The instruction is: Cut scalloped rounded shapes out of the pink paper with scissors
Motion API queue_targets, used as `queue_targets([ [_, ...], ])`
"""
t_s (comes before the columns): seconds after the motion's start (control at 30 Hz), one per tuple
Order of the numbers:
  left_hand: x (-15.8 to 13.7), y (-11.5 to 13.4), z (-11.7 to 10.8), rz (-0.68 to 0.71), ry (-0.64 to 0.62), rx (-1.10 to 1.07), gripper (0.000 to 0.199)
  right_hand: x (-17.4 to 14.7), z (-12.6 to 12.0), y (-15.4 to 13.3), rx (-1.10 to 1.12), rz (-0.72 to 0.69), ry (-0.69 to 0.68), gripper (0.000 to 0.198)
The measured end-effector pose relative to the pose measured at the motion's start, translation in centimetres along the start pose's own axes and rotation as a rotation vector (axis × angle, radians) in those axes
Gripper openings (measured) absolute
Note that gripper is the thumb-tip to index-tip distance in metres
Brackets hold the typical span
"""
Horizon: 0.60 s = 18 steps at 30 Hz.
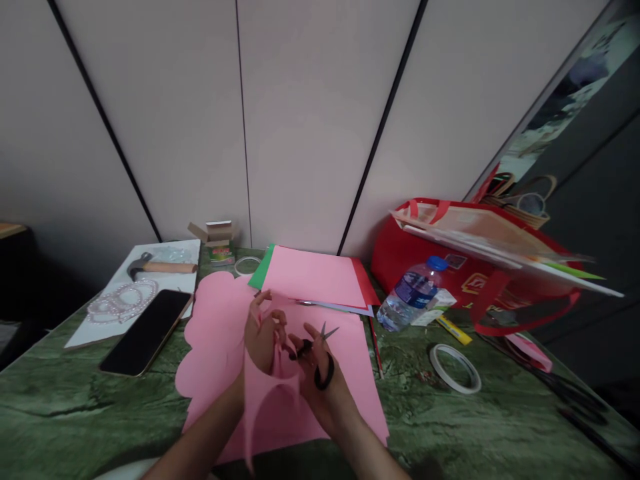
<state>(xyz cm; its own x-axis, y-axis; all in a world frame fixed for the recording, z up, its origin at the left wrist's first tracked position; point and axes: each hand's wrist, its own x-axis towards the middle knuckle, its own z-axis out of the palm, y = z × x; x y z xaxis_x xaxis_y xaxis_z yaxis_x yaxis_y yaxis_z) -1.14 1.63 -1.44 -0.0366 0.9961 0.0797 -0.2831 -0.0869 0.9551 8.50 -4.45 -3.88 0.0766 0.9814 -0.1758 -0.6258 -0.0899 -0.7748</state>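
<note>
My left hand (pixel 263 333) is closed on a cut piece of pink paper (pixel 256 417), which hangs down in front of my wrist with a curved edge. Beside it, my right hand (pixel 320 380) has its fingers in the black handles of a small pair of scissors (pixel 327 331). The blades stick out up and to the right, spread apart, and are not touching the paper. Beneath both hands lie large pink sheets (pixel 355 373); one at the left has a scalloped edge (pixel 193 333).
Left are a black phone (pixel 147 331), a hammer (pixel 167 267) and bead strings (pixel 123 301). Behind are a small open box (pixel 220 250) and stacked coloured paper (pixel 315 273). Right are a water bottle (pixel 411 293), tape roll (pixel 455 369), red bag (pixel 395 243) and yellow cutter (pixel 454 330).
</note>
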Motion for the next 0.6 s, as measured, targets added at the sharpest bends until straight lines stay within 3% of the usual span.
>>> queue_targets([
  [0.1, -0.2, -0.5, -0.2, 0.068, -0.088, 0.127, 0.012, -0.4, 0.9, -0.3, 0.084, 0.027, -0.074, 0.040],
  [0.17, -0.6, -0.9, -0.2, 0.232, -0.208, 0.316, 0.014, -0.5, 1.2, -0.5, 0.118, 0.079, -0.100, 0.037],
  [0.23, -1.3, -1.4, 0.1, 0.414, -0.439, 0.579, 0.035, -0.4, 1.1, -0.6, 0.150, 0.122, -0.059, 0.036],
  [0.27, -1.7, -1.7, 0.3, 0.460, -0.605, 0.730, 0.056, -0.3, 0.9, -0.6, 0.160, 0.123, -0.013, 0.035],
  [0.3, -2.2, -2.0, 0.5, 0.460, -0.684, 0.787, 0.071, -0.2, 0.6, -0.6, 0.157, 0.101, 0.034, 0.035],
  [0.37, -3.1, -2.4, 1.1, 0.477, -0.771, 0.866, 0.089, 0.1, 0.0, -0.6, 0.080, -0.010, 0.139, 0.034],
  [0.4, -3.4, -2.6, 1.4, 0.537, -0.814, 1.012, 0.095, 0.2, -0.3, -0.6, -0.002, -0.090, 0.197, 0.032],
  [0.5, -3.8, -2.1, 1.9, 0.624, -0.825, 1.242, 0.099, 0.3, -0.7, -0.7, -0.289, -0.337, 0.369, 0.026],
  [0.6, -3.7, -0.7, 2.0, 0.624, -0.886, 1.202, 0.097, 0.5, -0.9, -1.1, -0.430, -0.456, 0.435, 0.019],
])
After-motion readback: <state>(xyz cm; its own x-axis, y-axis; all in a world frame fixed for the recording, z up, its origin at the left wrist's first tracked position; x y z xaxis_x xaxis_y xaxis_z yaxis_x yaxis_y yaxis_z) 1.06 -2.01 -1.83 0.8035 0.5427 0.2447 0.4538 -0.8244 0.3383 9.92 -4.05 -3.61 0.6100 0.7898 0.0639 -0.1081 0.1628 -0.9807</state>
